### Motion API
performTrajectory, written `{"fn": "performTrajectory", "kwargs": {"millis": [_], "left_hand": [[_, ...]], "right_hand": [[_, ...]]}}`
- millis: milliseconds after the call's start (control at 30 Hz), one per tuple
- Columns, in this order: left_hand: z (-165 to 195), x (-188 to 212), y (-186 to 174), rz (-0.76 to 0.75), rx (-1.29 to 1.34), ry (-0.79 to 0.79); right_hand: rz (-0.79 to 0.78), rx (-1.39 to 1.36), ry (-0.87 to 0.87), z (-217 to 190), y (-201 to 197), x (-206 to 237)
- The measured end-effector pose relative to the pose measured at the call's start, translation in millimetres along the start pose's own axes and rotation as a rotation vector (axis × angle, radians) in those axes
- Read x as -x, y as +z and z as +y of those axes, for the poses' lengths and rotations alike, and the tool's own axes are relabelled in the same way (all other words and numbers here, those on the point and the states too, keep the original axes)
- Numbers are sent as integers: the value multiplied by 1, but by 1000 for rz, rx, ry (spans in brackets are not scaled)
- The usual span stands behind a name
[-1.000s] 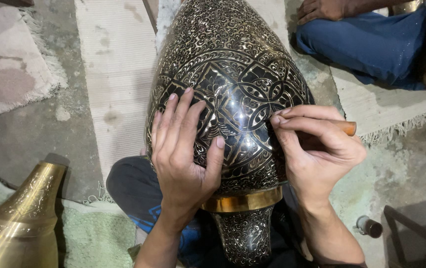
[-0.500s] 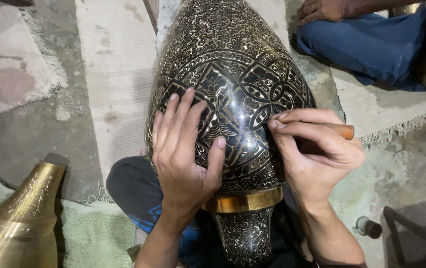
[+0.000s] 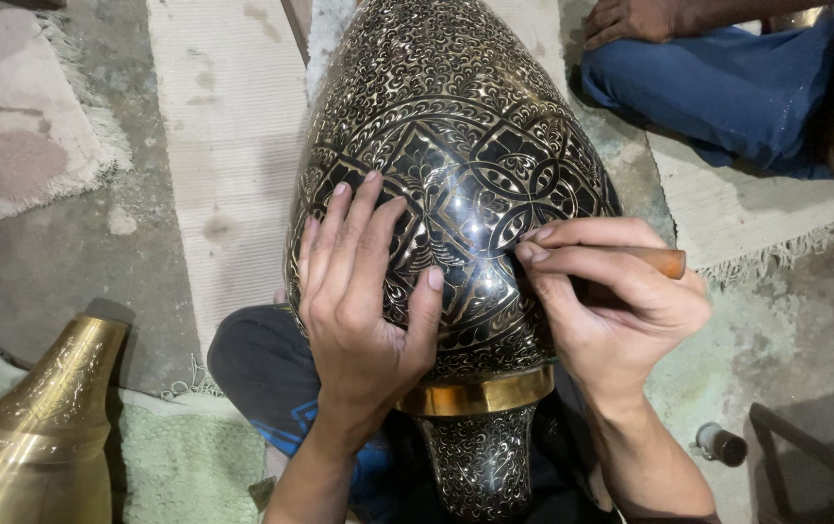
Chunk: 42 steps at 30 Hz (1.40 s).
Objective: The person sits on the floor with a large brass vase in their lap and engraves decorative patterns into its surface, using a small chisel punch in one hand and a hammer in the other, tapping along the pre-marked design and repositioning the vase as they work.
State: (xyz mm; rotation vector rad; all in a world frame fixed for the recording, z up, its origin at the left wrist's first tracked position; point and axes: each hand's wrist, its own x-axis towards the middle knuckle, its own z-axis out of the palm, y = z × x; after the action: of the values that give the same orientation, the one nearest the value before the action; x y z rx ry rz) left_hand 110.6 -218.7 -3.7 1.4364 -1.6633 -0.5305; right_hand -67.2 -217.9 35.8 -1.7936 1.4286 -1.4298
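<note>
Left hand: the left hand lies flat on the large black-and-gold engraved metal vase, its fingers spread and stretched up over the curved wall, the thumb out to the side against the metal; it grips nothing, only presses on the surface.
Right hand: the right hand has its fingers pressed together in a pinch around a thin engraving tool with a brown wooden handle; the fingertips touch the vase at the round interlaced pattern, and the handle's end sticks out past the hand to the right. The tool's tip is hidden by the fingertips.
Vase: it lies tilted across the person's lap, wide body away from the camera, narrow neck toward it, with a plain gold-coloured band around the neck just below both wrists.
Lap: dark trousers show under the vase.
Floor: grey, stained concrete, with a pale pink fringed rug at upper left and a light green mat at lower left.
Nearby: a plain polished brass vessel rests on the green mat, well apart from the hands.
Other person: a leg in blue trousers and a hand show at upper right.
Small item: a little dark cylinder lies on the floor at lower right.
</note>
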Motion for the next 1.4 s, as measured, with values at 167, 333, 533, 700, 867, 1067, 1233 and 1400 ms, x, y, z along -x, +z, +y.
{"fn": "performTrajectory", "kwargs": {"millis": [167, 333, 533, 700, 867, 1067, 1233, 1400], "left_hand": [[1, 1, -1, 1, -3, -5], [1, 0, -3, -2, 4, -10], [1, -1, -5, -12, 15, -16], [1, -1, -5, -10, 11, -14], [-1, 1, -4, -10, 12, -13], [-1, 1, -3, -11, 13, -17], [0, 0, -3, -12, 11, -16], [0, 0, -4, -13, 5, -13]], "right_hand": [[-51, 11, -32, -1, -1, -2], [-41, -56, 19, -1, 2, -6], [130, -79, 252, 3, 2, -11], [170, -6, 202, 8, 3, -5], [186, 35, 152, 12, 3, 0], [204, 40, 142, 10, 4, 3], [177, 59, 91, 9, 4, 2], [154, 83, 65, 7, 5, 0]]}}
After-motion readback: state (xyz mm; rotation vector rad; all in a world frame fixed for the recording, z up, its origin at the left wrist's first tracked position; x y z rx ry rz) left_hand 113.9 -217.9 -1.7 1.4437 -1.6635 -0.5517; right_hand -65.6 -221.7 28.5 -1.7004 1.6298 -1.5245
